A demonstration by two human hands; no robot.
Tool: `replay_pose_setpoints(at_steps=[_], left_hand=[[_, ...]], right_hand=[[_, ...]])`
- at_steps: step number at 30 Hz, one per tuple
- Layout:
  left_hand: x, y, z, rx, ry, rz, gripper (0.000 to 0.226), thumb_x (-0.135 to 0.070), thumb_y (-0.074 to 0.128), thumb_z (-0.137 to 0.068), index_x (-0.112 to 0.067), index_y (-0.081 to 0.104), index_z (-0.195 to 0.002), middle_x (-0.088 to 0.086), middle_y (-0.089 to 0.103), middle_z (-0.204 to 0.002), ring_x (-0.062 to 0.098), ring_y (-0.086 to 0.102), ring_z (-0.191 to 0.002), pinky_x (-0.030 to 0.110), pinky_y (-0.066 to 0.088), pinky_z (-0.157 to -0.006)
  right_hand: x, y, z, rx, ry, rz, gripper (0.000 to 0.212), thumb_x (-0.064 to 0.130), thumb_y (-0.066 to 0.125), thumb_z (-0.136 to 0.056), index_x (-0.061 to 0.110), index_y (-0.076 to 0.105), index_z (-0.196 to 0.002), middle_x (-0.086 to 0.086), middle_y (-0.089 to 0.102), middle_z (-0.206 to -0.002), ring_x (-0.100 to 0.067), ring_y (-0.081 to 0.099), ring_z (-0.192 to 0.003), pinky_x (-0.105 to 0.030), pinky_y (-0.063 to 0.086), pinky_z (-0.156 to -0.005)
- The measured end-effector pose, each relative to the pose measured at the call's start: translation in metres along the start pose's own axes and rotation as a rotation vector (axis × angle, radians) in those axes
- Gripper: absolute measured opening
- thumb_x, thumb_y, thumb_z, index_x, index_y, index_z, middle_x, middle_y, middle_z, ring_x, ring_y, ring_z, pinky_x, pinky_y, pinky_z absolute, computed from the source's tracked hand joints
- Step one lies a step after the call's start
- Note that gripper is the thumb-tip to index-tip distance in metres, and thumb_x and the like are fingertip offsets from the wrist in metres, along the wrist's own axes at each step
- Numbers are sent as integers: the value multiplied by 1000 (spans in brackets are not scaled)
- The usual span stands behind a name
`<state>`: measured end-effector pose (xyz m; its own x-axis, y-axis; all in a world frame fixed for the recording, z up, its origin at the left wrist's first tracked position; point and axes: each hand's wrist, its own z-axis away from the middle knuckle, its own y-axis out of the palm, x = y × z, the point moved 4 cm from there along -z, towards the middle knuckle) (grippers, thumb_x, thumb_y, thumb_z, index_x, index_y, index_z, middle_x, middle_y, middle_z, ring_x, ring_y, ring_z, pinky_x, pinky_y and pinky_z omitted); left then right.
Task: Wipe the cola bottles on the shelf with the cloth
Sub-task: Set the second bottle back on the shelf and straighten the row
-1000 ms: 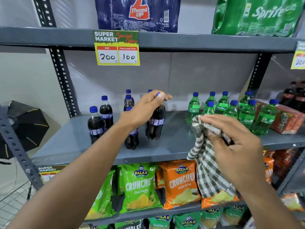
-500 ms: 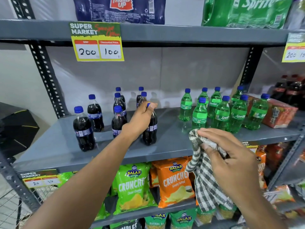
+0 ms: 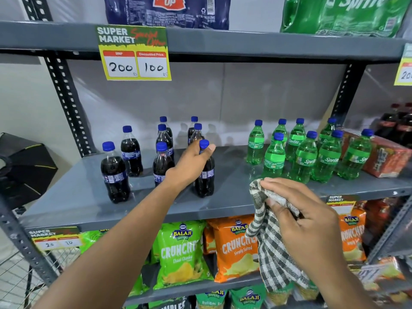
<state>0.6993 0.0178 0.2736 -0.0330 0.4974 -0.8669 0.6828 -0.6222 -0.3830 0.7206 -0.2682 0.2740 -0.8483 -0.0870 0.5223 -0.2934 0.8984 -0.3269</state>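
seven cola bottles (image 3: pixel 114 172) with blue caps stand upright on the left part of the grey shelf (image 3: pixel 227 201): two at the far left, three in a file behind them, two more toward the back, and one at the front held by the left hand (image 3: pixel 191 166). that held bottle (image 3: pixel 206 177) stands on the shelf, the fingers clamped around its neck and shoulder just below the cap. to the right, well apart from the cola, nine green sprite bottles (image 3: pixel 304 163) cluster together, also upright. beside them sits a red shrink-wrapped pack (image 3: pixel 388 161), and dark bottles with red caps (image 3: pixel 401 128) stand at the far right edge.

the right hand (image 3: pixel 305 221) is in front of the shelf edge, fingers closed on a bunched checked cloth (image 3: pixel 274 248) whose tail hangs down over the snack bags. the cloth touches no bottle.

below, one green crunchex bag (image 3: pixel 180 253) and orange ones (image 3: pixel 236 248) fill the lower shelf. above, a blue thums up pack (image 3: pixel 167 12) and a green sprite pack (image 3: pixel 343 14) rest on the top shelf, with a yellow price tag (image 3: pixel 133 52) reading 200 and 100.
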Motion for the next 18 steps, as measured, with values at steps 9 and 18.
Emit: replay_pose_setpoints(at_steps=[9, 18], left_hand=[[-11, -4, -1, 68, 12, -17, 32, -34, 54, -103, -6, 58, -117, 7, 62, -106, 19, 57, -98, 42, 47, -96], [-65, -5, 57, -150, 440, 36, 41, -34, 58, -97, -20, 51, -134, -6, 58, -135, 6, 49, -130, 27, 39, -108]], right_hand=[[-4, 9, 0, 25, 11, -24, 51, -12, 71, -83, 30, 73, -112, 25, 65, -121, -1, 65, -104, 6, 36, -61], [-5, 11, 0, 39, 13, -52, 44, -6, 75, -81, 24, 74, -113, 24, 67, -117, 6, 61, -110, -1, 45, -79]])
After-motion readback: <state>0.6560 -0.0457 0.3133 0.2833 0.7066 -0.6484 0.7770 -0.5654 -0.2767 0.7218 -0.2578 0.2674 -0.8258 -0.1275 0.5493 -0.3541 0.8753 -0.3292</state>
